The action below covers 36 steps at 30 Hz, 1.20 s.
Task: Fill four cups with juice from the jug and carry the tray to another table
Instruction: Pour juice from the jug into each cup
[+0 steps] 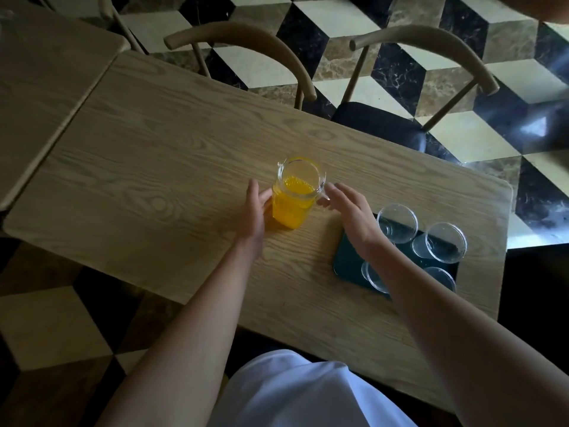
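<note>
Wooden table (147,167), pale grain, rounded corners, set at a slant across the view. Second table (46,87) of the same wood butted against its left end. Two curved-back chairs (243,44) on the far side, the right one with a dark seat. Floor (338,57) tiled in a black, cream and brown cube pattern; light dim.

Jug (296,194) upright mid-table, holding orange juice. Left hand (254,211) open, fingers against the jug's left side. Right hand (351,211) open, fingertips at the handle; no grip closed. Dark tray (348,260) near the table's right end, carrying four clear cups (397,223), all empty, one partly hidden by the right forearm.
</note>
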Motion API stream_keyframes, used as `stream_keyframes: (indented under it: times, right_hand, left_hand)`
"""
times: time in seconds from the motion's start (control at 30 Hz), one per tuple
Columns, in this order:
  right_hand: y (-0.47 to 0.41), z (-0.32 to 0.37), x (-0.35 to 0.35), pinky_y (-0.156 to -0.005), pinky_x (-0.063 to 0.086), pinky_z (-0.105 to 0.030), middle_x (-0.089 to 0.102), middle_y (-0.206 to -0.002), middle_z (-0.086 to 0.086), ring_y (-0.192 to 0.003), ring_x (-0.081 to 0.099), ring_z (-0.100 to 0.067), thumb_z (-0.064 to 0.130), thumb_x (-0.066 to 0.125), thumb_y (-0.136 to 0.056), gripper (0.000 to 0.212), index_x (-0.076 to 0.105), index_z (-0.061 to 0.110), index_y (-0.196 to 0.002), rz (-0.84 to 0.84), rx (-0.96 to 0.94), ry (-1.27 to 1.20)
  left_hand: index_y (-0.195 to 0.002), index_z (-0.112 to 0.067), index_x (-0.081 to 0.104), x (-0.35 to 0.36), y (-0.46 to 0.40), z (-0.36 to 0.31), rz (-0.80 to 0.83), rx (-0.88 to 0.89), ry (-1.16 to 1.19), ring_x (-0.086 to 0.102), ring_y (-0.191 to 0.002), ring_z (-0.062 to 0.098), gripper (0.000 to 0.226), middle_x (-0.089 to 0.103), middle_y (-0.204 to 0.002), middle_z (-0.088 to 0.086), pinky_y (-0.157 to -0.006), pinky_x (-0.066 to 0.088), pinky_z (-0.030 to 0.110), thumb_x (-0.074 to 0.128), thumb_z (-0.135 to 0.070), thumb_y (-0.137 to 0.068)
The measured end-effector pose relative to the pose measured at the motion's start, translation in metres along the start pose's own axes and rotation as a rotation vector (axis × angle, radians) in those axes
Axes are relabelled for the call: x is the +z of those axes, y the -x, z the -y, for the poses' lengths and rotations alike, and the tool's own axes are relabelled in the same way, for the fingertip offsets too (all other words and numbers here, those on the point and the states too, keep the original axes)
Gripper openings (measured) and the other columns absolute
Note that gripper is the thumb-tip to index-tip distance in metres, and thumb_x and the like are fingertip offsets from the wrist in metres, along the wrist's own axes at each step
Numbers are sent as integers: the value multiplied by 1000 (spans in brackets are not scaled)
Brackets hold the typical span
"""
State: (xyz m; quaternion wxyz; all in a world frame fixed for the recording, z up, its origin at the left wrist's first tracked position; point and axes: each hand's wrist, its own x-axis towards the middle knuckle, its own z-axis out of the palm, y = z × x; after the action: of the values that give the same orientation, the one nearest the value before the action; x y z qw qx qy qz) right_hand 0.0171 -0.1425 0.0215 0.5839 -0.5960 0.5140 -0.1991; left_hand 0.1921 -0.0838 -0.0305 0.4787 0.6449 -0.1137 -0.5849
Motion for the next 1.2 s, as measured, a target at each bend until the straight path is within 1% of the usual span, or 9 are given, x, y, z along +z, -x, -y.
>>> stream_keyframes:
  times: [0.17,0.3,0.37,0.43,0.6,0.7,0.83,0.97,1.2]
  right_hand:
    - [10,4,16,-83,42,-30,69,-82,-1,-84,60,-10,47,45,-96,52,72,3,-98,-15,14,-98]
    - [23,-1,23,-87,41,-31,68,-79,1,-83,58,-8,49,44,-95,55,63,4,-70,-18,50,-105]
    - [30,-1,26,-84,38,-33,63,-73,0,-77,54,-10,49,44,-94,56,59,3,-65,-64,44,-162]
    - [37,0,28,-79,36,-36,57,-68,-4,-72,49,-14,50,45,-93,58,57,0,-65,-131,26,-236]
    - [64,-6,22,-75,31,-43,48,-62,-2,-68,41,-21,55,50,-84,48,57,10,-69,-270,111,-425]
    - [91,-13,12,-72,30,-42,44,-60,-2,-62,39,-16,52,51,-85,46,56,9,-70,-252,72,-458]
    - [136,-5,-2,-69,30,-39,41,-59,-4,-60,38,-16,50,49,-87,46,48,13,-60,-244,13,-483]
    - [183,-1,-28,-68,29,-37,43,-63,-8,-60,37,-14,57,46,-77,51,50,8,-64,-247,14,-449]
    - [256,-26,-77,-65,30,-35,45,-63,-8,-54,38,-10,53,50,-78,46,49,9,-64,-348,-67,-463]
  left_hand:
    - [-143,-19,53,-2,0,6,6,23,-98,54,-122,5,76,61,-133,-7,-79,39,15,13,-67,-100]
    - [-105,-30,66,1,2,4,11,24,-118,67,-84,-12,62,74,-87,-21,-69,50,9,13,-62,-102]
    - [-121,-19,69,1,5,8,14,24,-128,69,-103,1,84,76,-109,-7,-94,53,24,21,-80,-90]
    - [-132,-16,64,-3,0,21,12,8,-146,61,-122,12,107,69,-128,0,-111,41,39,30,-97,-71]
    - [-144,-16,53,10,27,34,48,50,-184,55,-129,10,104,63,-137,0,-118,32,40,31,-90,-74]
    - [-139,-12,57,21,64,41,22,116,-177,58,-127,13,90,66,-133,2,-115,36,40,31,-80,-85]
    - [-105,-25,67,39,110,55,-61,220,-152,66,-111,11,50,72,-106,-9,-96,49,32,28,-56,-103]
    - [-97,-24,73,65,146,69,-114,303,-166,71,-100,16,53,77,-98,-1,-91,52,35,30,-55,-99]
    - [-86,-24,77,120,204,106,3,349,-258,73,-83,11,57,79,-87,-2,-79,52,33,29,-48,-105]
